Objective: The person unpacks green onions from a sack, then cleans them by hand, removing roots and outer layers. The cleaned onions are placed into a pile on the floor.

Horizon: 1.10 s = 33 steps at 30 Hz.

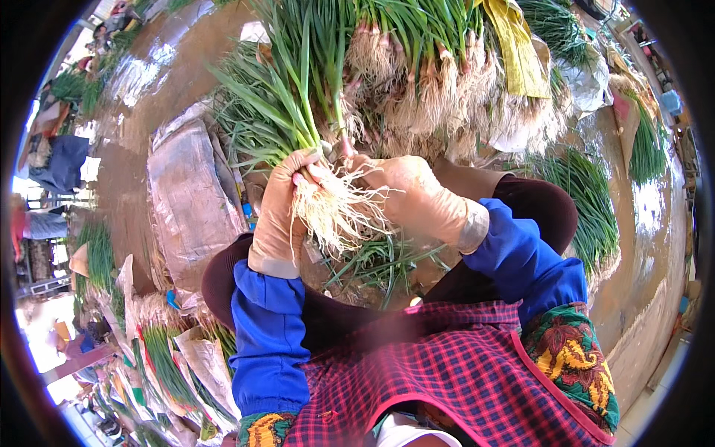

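Observation:
In a tan glove, my left hand (279, 209) is closed around a small bunch of leafy allium plants (332, 204), perhaps green garlic. Its pale roots hang towards me and its green leaves point away. My right hand (419, 193), gloved too, has its fingers at the pinkish base of a single allium stalk (342, 125), right beside the bunch. The right fingertips are partly hidden behind the roots. Just beyond both hands lies a large pile of rooted allium plants (427, 95). Loose green leaf trimmings (385, 260) lie on the ground between my legs.
A folded, dirty sack (190, 184) lies on the wet brown floor (120, 212) to the left. Yellow woven sacking (522, 56) drapes over the pile. More allium bundles lie at the right (584, 201) and lower left (167, 352). My bent knees (544, 207) flank the work area.

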Each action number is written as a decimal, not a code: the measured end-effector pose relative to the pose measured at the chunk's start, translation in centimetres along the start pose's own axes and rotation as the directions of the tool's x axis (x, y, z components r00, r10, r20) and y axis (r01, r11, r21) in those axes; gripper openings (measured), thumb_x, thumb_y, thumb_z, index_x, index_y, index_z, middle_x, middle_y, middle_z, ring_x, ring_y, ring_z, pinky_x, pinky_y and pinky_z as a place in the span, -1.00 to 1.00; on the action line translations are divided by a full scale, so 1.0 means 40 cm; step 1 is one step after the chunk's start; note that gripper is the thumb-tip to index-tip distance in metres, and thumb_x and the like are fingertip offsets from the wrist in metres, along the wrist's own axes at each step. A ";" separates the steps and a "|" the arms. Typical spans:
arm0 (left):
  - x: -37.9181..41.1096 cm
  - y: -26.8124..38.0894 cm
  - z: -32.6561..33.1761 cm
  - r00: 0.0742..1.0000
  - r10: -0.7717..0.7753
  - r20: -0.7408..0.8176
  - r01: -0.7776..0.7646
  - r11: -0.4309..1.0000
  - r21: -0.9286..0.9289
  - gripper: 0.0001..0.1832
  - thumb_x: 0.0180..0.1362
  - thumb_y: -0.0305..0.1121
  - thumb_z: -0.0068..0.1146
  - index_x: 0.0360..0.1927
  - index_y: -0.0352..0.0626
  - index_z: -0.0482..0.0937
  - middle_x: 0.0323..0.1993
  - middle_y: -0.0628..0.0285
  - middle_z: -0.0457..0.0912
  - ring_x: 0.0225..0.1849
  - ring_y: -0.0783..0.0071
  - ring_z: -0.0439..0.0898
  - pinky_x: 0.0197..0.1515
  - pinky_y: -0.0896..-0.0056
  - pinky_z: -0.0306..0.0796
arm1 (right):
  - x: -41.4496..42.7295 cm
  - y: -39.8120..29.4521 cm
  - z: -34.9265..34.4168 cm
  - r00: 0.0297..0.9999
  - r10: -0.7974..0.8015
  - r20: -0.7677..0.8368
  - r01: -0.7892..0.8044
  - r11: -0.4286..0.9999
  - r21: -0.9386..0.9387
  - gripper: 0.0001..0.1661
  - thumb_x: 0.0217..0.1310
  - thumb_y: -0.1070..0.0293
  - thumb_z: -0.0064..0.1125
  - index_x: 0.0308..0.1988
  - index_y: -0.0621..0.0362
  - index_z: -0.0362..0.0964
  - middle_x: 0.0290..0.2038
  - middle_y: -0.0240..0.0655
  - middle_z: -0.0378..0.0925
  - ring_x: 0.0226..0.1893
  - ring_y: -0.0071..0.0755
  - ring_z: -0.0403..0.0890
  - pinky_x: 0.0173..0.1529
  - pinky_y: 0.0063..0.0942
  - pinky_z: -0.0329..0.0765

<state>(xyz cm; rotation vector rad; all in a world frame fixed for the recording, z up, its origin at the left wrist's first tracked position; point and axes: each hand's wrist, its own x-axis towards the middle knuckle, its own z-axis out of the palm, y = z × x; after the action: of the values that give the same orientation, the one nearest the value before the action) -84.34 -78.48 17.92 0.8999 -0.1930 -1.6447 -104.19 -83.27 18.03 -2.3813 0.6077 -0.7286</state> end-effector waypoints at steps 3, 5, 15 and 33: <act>-0.013 -0.013 0.069 0.993 0.002 -0.122 -0.006 1.000 -0.026 -0.85 0.01 -0.46 0.01 -0.36 -0.34 0.50 -0.59 0.19 0.52 -0.56 0.40 0.51 -0.40 0.45 0.46 | -0.004 -0.001 -0.021 0.983 -0.178 0.037 0.175 0.983 0.062 -0.53 -0.06 0.34 0.17 -0.08 0.28 0.37 -0.44 -0.12 0.53 -0.48 -0.06 0.54 -0.39 -0.29 0.50; -0.002 -0.004 0.023 0.993 -0.039 -0.108 0.035 0.999 -0.038 -0.84 -0.01 -0.46 0.02 -0.36 -0.36 0.49 -0.56 0.16 0.53 -0.53 0.36 0.52 -0.36 0.39 0.47 | 0.044 0.033 -0.014 0.992 0.001 0.129 -0.025 0.982 0.185 -0.54 0.06 0.21 0.15 -0.11 0.32 0.37 -0.41 -0.08 0.54 -0.47 -0.18 0.57 -0.40 -0.31 0.50; -0.066 0.037 0.017 0.998 -0.047 -0.036 0.049 0.998 0.035 -0.77 0.03 -0.34 -0.01 -0.36 -0.33 0.49 -0.53 0.06 0.55 -0.45 0.24 0.56 -0.35 0.27 0.51 | 0.151 0.063 0.081 0.855 0.253 0.453 -0.517 0.332 0.789 -0.61 0.18 0.20 0.08 -0.07 0.22 0.35 -0.48 -0.43 0.54 -0.57 -0.76 0.47 -0.58 -0.79 0.25; -0.087 0.041 0.018 0.983 -0.008 0.185 0.032 0.991 -0.129 -0.78 0.00 -0.36 0.01 -0.34 -0.33 0.44 -0.43 0.19 0.45 -0.44 0.47 0.41 -0.35 0.49 0.39 | 0.086 0.269 0.123 0.932 0.357 0.060 -0.284 0.617 0.734 -0.68 0.20 0.13 -0.05 -0.35 0.17 0.41 -0.60 -0.47 0.40 -0.50 -0.44 0.42 -0.33 -0.54 0.39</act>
<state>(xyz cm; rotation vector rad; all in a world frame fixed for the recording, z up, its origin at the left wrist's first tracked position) -83.54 -76.08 20.92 0.6520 -0.2007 -1.7388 -101.27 -91.20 9.06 -1.4372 0.6065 -0.7391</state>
